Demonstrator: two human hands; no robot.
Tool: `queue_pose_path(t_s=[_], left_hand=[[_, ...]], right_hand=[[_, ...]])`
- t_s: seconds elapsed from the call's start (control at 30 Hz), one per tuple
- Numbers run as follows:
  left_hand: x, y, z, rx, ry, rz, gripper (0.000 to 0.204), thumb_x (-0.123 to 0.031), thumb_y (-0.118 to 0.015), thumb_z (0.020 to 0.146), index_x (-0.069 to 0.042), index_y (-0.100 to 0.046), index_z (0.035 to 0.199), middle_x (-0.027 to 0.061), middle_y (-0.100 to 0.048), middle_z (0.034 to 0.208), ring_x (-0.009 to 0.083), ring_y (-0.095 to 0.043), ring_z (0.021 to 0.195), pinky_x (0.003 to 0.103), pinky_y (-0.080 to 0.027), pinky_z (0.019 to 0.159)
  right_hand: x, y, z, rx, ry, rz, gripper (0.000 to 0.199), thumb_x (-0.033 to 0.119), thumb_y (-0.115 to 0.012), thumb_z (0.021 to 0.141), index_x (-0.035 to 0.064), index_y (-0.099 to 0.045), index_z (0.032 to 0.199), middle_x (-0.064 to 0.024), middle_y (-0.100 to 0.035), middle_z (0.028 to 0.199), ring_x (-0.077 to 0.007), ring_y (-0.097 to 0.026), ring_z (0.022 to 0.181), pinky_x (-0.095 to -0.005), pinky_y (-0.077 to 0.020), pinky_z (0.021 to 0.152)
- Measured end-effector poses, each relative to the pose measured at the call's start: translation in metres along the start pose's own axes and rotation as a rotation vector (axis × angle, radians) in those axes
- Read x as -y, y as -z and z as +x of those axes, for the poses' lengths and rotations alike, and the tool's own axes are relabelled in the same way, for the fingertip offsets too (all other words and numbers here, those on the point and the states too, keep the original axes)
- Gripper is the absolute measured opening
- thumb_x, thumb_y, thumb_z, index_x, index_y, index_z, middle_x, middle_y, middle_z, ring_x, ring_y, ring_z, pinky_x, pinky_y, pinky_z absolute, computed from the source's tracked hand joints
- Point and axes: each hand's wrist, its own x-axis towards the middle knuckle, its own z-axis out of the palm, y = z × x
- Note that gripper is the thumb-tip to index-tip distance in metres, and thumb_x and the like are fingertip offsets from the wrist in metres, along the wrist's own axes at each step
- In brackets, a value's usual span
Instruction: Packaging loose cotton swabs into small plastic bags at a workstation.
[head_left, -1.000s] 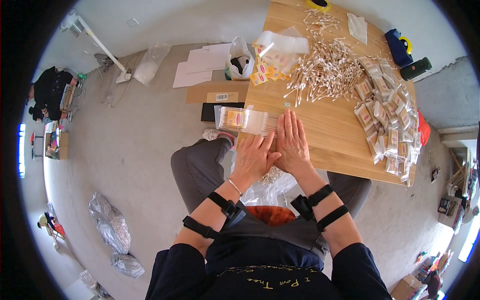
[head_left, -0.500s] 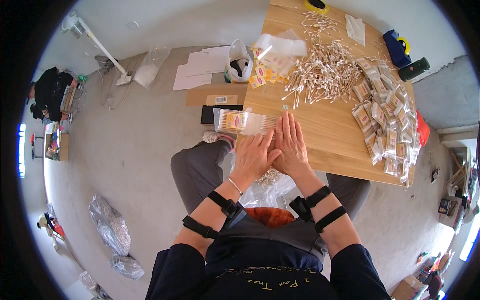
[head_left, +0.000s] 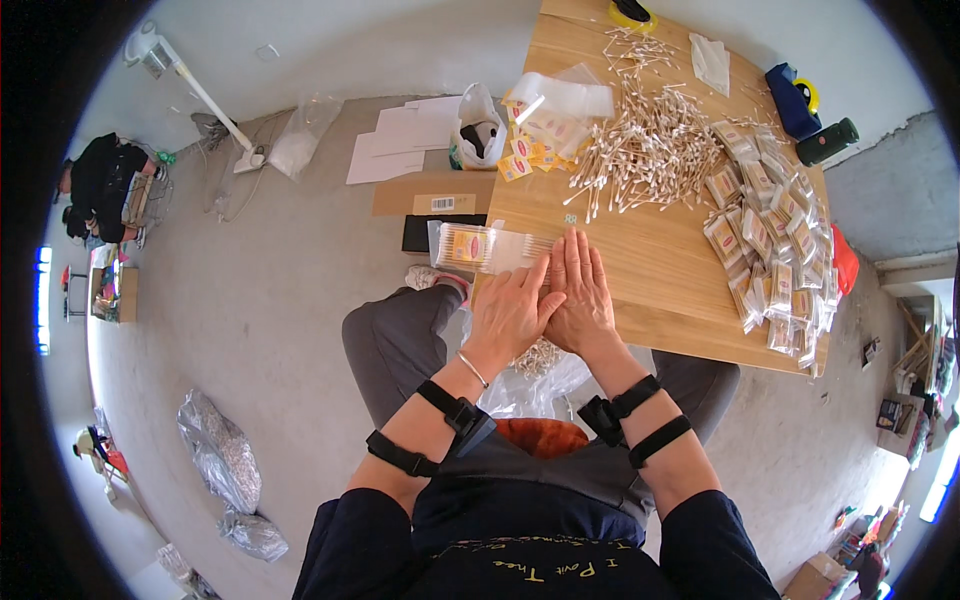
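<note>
My left hand [head_left: 508,312] and my right hand [head_left: 582,298] lie side by side, flat, at the near left corner of the wooden table [head_left: 650,265]. Their fingers are stretched out and the thumb of the left touches the right hand. A short row of cotton swabs [head_left: 537,246] shows just beyond the left fingertips; the rest of it is hidden under the hands. Left of it, a clear plastic pouch [head_left: 467,245] holds a row of swabs with a yellow and red label card, and it reaches past the table's left edge.
Loose cotton swabs [head_left: 650,150] are heaped at the table's far middle. Filled swab packs [head_left: 765,235] pile up on the right. Label cards [head_left: 520,158] and clear bags [head_left: 565,95] lie far left. A dark green cylinder [head_left: 828,141] stands far right. More swabs [head_left: 540,357] sit in plastic over my lap.
</note>
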Motion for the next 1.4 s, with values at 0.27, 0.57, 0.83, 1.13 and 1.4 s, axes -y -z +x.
queue_pose_path(t_s=[0.27,0.57,0.83,1.13,1.4], left_hand=[[0.001,-0.002,0.000,-0.030,-0.009,-0.018,0.054,-0.045,-0.050,0.094,-0.004,-0.051,0.129,0.0163,-0.067,0.095,0.0328,-0.063,0.085,0.042,-0.048,0.076],[0.001,0.001,0.010,0.074,0.039,0.011,0.056,-0.042,-0.051,0.095,-0.004,-0.045,0.135,0.0163,-0.068,0.085,0.0335,-0.065,0.074,0.042,-0.051,0.066],[0.001,0.002,0.010,0.056,0.035,-0.015,0.052,-0.040,-0.052,0.095,-0.005,-0.046,0.133,0.0182,-0.069,0.086,0.0342,-0.067,0.076,0.042,-0.052,0.067],[0.005,0.001,0.015,0.111,0.040,-0.001,0.049,-0.032,-0.052,0.095,-0.006,-0.043,0.135,0.0186,-0.068,0.079,0.0345,-0.066,0.070,0.044,-0.052,0.061],[0.013,0.004,0.019,0.248,0.063,0.006,0.052,-0.015,-0.047,0.091,-0.007,-0.036,0.141,0.0154,-0.069,0.087,0.0328,-0.067,0.077,0.043,-0.052,0.064]], right_hand=[[0.002,0.006,0.000,0.054,-0.014,-0.008,0.076,0.038,-0.042,0.090,-0.0071,-0.021,0.147,-0.0244,-0.012,0.156,-0.0347,-0.007,0.147,-0.0442,-0.0073,0.119],[0.001,0.000,0.001,-0.003,-0.012,0.018,0.075,0.039,-0.043,0.090,-0.0069,-0.023,0.146,-0.0252,-0.015,0.156,-0.0343,-0.010,0.147,-0.0441,-0.0089,0.119],[0.001,0.000,0.001,-0.025,-0.009,0.042,0.076,0.039,-0.045,0.090,-0.0076,-0.024,0.146,-0.0260,-0.016,0.155,-0.0344,-0.012,0.147,-0.0442,-0.0097,0.119],[0.001,0.001,0.001,-0.060,0.013,-0.026,0.081,0.045,-0.048,0.087,-0.0081,-0.027,0.144,-0.0278,-0.019,0.153,-0.0368,-0.015,0.146,-0.0458,-0.0116,0.118],[-0.001,0.007,-0.001,-0.065,0.039,0.065,0.093,0.056,-0.055,0.082,-0.0078,-0.027,0.144,-0.0285,-0.021,0.152,-0.0373,-0.017,0.145,-0.0461,-0.0128,0.118]])
